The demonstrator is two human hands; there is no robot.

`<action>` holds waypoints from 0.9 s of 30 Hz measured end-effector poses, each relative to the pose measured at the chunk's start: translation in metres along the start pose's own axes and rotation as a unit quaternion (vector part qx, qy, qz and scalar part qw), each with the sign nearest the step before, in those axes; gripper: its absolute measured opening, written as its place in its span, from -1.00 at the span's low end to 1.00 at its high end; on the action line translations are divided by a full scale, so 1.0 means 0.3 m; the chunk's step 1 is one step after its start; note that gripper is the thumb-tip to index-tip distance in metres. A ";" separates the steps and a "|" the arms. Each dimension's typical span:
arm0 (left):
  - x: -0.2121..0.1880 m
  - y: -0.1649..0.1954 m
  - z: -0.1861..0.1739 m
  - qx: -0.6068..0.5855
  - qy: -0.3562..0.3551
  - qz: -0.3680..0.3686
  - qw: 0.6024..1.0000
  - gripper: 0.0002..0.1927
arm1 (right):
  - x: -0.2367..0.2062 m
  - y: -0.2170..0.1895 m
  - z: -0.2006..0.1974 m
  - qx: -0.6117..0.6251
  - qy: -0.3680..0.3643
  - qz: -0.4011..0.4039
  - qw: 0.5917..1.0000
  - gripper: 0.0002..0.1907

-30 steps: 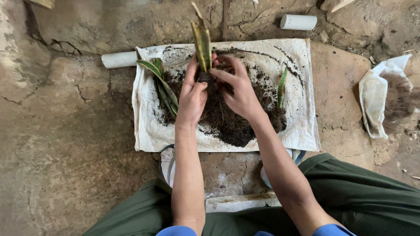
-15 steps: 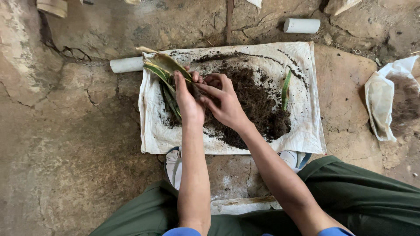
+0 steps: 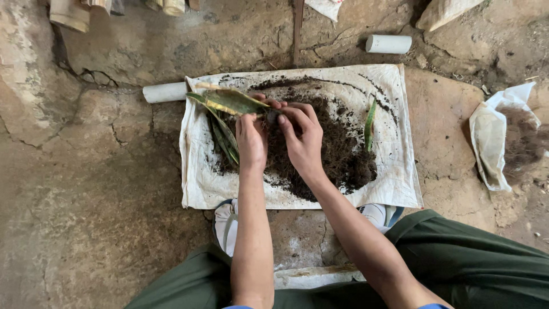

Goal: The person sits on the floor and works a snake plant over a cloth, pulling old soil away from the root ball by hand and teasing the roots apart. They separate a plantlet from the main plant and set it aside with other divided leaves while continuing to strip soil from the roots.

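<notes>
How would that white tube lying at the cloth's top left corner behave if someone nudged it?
The white tube is round and lies on its side, so it would probably roll, though the rough, cracked stone floor might stop it soon. It looks hollow and plastic, so likely light and stiff. One end touches the white cloth, which may block it.

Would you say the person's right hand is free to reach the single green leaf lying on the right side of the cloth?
Probably not straight away: the right hand is gripping the base of the plant together with the left hand. The leaf itself lies uncovered beside the soil, with nothing in between.
</notes>
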State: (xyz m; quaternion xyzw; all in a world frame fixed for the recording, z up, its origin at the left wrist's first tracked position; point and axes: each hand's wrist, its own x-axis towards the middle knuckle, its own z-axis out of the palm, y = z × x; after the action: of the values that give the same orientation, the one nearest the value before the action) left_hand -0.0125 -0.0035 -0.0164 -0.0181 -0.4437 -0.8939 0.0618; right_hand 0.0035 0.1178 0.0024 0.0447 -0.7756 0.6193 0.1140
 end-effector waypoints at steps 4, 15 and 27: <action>-0.002 0.002 0.007 -0.009 0.035 -0.046 0.998 -0.70 | -0.001 0.011 0.015 0.046 0.041 0.018 0.998 -0.83; -0.030 -0.060 0.044 -0.067 0.086 -0.082 0.991 -0.66 | 0.031 0.041 -0.013 -0.053 0.094 -0.061 0.992 -0.87; -0.033 -0.063 0.041 -0.028 0.117 -0.056 0.991 -0.62 | 0.020 0.020 -0.023 -0.124 -0.026 -0.126 0.984 -0.74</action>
State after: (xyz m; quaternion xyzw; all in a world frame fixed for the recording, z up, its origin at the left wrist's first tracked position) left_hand -0.0055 0.0186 -0.0248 0.1100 -0.4082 -0.9041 0.0627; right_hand -0.0027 0.1262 -0.0004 0.1438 -0.8371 0.4977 0.1758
